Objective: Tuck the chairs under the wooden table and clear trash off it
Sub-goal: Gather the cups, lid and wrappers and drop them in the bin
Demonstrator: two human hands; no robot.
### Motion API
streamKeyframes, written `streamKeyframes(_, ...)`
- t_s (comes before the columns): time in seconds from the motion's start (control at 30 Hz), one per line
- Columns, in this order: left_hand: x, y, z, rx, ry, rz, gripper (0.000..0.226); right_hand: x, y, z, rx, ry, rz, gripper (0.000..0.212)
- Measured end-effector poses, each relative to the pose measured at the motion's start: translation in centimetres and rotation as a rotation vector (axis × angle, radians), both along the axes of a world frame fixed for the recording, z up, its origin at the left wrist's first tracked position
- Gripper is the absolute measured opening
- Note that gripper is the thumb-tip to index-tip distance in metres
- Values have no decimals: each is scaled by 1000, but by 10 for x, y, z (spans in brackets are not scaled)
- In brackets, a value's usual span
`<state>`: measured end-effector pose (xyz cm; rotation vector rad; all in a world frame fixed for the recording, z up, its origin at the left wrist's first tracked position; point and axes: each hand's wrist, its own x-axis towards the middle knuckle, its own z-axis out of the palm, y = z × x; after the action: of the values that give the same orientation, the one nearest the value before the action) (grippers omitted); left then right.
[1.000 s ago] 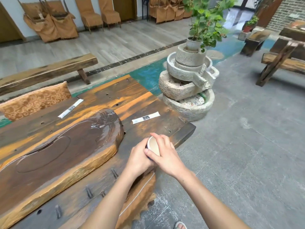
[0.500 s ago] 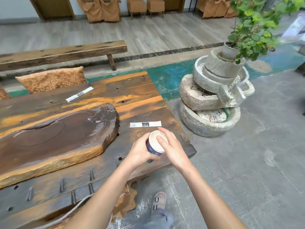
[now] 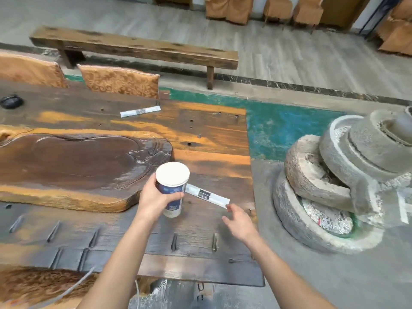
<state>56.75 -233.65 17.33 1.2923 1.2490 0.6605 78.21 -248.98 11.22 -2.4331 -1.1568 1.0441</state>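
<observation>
With the blue-and-white paper cup [image 3: 172, 188] already lifted in the left hand [image 3: 153, 198] wrapped tightly around it, the open, spread right hand [image 3: 239, 221] reached for the white paper wrapper [image 3: 207, 195] at its eleven o'clock on the dark wooden table [image 3: 200, 130], while a second white wrapper [image 3: 140, 111] at twelve o'clock remained uncollected, beside a tan brocade-backed chair [image 3: 121, 81] that looked tucked in.

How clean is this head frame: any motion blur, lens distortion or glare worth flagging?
Head view: wide-angle bowing curves the bench and table edge; the bottom strip near the forearms smears with blur; soft sheen on the carved slab, no hard shadows; the cup in the left hand and the wrapper stay readable.
</observation>
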Motion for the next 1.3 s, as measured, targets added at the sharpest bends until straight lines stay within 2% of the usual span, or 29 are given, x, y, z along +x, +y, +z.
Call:
streamKeyframes(0.07, 1, -1, 3, 12, 22, 81, 83, 22, 20, -14, -44, -52, 104, 50)
streamKeyframes(0.2, 1, -6, 11, 52, 66, 231, 86, 50, 64, -39, -101, -213, 297, 35)
streamKeyframes(0.37, 16, -23, 13, 65, 99, 397, 88, 60, 100, -76, -137, -419, 558, 37)
streamKeyframes(0.43, 32, -36, 12, 62, 127, 466, 89, 67, 106, -94, -140, -442, 673, 36)
streamKeyframes(0.5, 59, -50, 12, 54, 142, 543, 88, 84, 108, -102, -162, -347, 731, 32)
streamKeyframes(0.63, 128, -72, 20, 44, 139, 646, 84, 147, 108, -84, -230, 24, 665, 18)
streamKeyframes(0.73, 181, -74, 32, 45, 97, 688, 84, 209, 115, -60, -247, 226, 617, 38)
streamKeyframes(0.83, 228, -64, 43, 23, 57, 697, 83, 269, 127, -36, -207, 527, 384, 35)
streamKeyframes(0.9, 256, -53, 50, 11, 34, 683, 80, 301, 140, -17, -244, 761, 246, 43)
streamKeyframes(0.97, 281, -38, 55, 7, 20, 660, 78, 327, 159, -2, -287, 896, 171, 50)
streamKeyframes(1.17, 330, 20, 55, -15, -41, 636, 84, 360, 225, 30, -239, 772, 234, 39)
streamKeyframes(1.3, 347, 68, 44, -22, -82, 720, 84, 374, 285, 40, -258, 687, 289, 7)
